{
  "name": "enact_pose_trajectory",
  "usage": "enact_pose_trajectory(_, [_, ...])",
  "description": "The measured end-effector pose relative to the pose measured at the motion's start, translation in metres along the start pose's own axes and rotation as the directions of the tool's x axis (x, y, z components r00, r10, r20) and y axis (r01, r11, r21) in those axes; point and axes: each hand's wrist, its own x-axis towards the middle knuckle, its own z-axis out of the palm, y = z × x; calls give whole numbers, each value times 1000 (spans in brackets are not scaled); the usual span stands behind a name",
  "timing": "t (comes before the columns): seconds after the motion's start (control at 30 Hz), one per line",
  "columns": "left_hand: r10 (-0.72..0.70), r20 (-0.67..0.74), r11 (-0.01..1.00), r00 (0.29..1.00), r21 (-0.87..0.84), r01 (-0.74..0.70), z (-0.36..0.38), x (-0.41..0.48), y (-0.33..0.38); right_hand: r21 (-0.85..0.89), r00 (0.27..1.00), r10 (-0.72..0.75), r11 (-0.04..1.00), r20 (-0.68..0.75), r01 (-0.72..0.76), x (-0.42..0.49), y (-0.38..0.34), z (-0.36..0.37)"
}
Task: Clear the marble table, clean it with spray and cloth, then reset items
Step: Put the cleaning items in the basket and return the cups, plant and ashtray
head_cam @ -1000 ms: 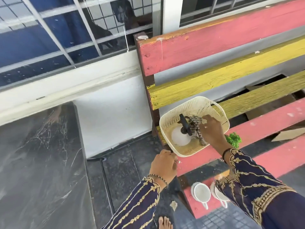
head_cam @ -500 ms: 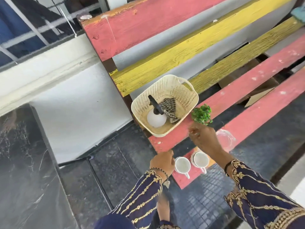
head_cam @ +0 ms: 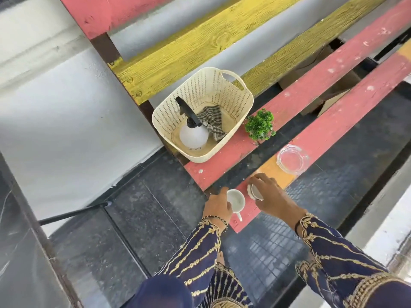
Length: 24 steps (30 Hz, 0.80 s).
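Two white cups stand at the near end of a red bench slat [head_cam: 315,138]. My left hand [head_cam: 216,204] touches the left cup [head_cam: 236,200] at its rim, fingers curled round its side. My right hand [head_cam: 270,197] is closed over the right cup [head_cam: 254,192], mostly hiding it. A cream basket [head_cam: 233,90] on the bench holds a white spray bottle [head_cam: 193,135] with a black nozzle and a checked cloth [head_cam: 212,122]. The dark marble table [head_cam: 15,263] shows at the far left edge.
A small green plant [head_cam: 260,125] stands on the red slat right of the basket. A clear glass dish [head_cam: 291,161] sits further along the nearest slat. Yellow and red slats form the bench back. Dark tiled floor lies below, a white wall at left.
The view has swung down and right. My right hand left the cloth in the basket, passed the plant and came down onto the right cup. My left hand moved up to the left cup.
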Motion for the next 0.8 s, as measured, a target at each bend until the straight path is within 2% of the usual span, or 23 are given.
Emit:
enact_pose_trajectory(0.23, [15, -107, 995, 994, -92, -25, -42, -58, -22, 71, 997, -37, 997, -73, 42, -37, -56, -19])
enact_pose_trajectory(0.4, [-33, -274, 972, 961, -233, -33, -92, -147, -56, 5, 990, -117, 993, -83, 118, -89, -145, -43])
enact_pose_trajectory(0.6, [-78, -448, 954, 890, -292, -63, -149, -283, -148, 13, 949, -296, 954, -107, 299, -173, -290, -46])
enact_pose_trajectory(0.7, [-116, -431, 910, 895, -407, -78, -166, -348, -203, 27, 927, -344, 936, -152, 352, -208, -355, -29])
enact_pose_trajectory(0.8, [-203, -452, 915, 869, -404, 4, -175, -398, -262, 52, 913, -382, 918, -140, 392, -244, -420, -3])
